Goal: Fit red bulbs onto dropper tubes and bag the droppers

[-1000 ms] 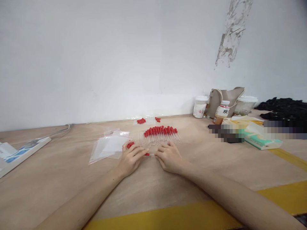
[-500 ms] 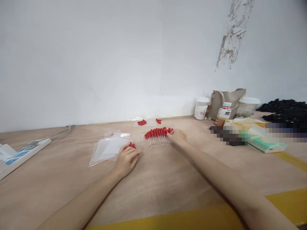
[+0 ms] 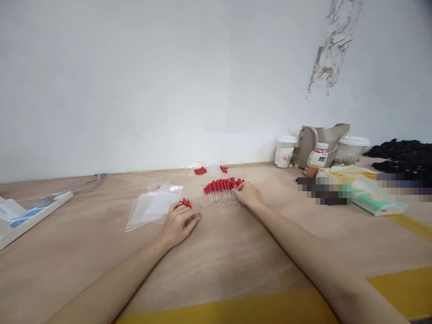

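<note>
Droppers with red rubber bulbs and clear thin tubes (image 3: 221,188) lie side by side in a row on the table, bulbs toward the wall. At the row's right end my right hand (image 3: 249,193) has its fingers closed on a dropper, partly hidden by the hand. My left hand (image 3: 180,223) rests loosely curled on the table, fingers a little apart. Just past its fingertips is a small pile of red bulbs (image 3: 185,203), partly covered by the hand. Clear zip bags (image 3: 151,204) lie flat to its left, beside the pile.
Near the wall lie bags with red bulbs (image 3: 200,171). To the right stand a lidded cup (image 3: 285,153), a drink bottle (image 3: 316,161), a grey bag (image 3: 305,141) and a tissue pack (image 3: 380,198). A power strip (image 3: 37,216) sits at the left.
My right hand has shifted slightly left along the right end of the dropper row. My left hand stays by the bulb pile, its fingers shifted a little. The view has tilted slightly.
</note>
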A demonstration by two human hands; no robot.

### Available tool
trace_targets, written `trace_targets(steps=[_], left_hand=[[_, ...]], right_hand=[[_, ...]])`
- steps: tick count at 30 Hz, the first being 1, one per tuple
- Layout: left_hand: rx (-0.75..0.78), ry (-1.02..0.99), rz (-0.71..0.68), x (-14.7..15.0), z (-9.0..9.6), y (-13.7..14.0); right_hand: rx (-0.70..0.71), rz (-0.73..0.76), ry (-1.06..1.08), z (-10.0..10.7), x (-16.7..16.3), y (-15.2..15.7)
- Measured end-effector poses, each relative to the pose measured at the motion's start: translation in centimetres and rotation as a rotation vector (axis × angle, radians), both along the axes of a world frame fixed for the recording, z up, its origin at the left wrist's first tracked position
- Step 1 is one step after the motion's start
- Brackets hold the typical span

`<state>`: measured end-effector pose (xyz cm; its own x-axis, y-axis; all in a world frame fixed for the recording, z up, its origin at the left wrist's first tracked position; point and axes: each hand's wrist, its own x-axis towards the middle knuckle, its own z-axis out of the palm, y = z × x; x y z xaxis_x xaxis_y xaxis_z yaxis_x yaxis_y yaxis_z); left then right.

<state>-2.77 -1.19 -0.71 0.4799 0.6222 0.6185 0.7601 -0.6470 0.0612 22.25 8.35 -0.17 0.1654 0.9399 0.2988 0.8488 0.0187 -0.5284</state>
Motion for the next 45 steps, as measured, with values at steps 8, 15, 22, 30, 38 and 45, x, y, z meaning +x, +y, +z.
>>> trace_targets(steps=[8,15,22,30,38,45], left_hand=[[0.088,-0.001,0.146,0.1,0.0,-0.1],[0.134,-0.078,0.341,-0.1,0.0,0.1],[-0.027,-0.064,0.477,-0.6,-0.5,0.7],[-0.180,-0.087,0.446,-2.4,-1.2,2.2],[-0.213,-0.129,0.370,-2.3,-0.5,2.5],[-0.250,-0.075,0.331,-2.6,-0.8,3.4]], right_hand=[[0.067,-0.028,-0.040,-0.6,0.4,-0.3],[0.261,0.208,-0.145,-0.6,-1.7,-2.8],[0.302,0.425,-0.248,-0.4,-5.7,-4.8],[0.073,0.242,-0.281,1.0,-10.4,-1.9],[-0.097,0.141,-0.215,2.2,-11.9,-0.7],[-0.156,0.134,-0.197,2.1,-11.9,0.0]])
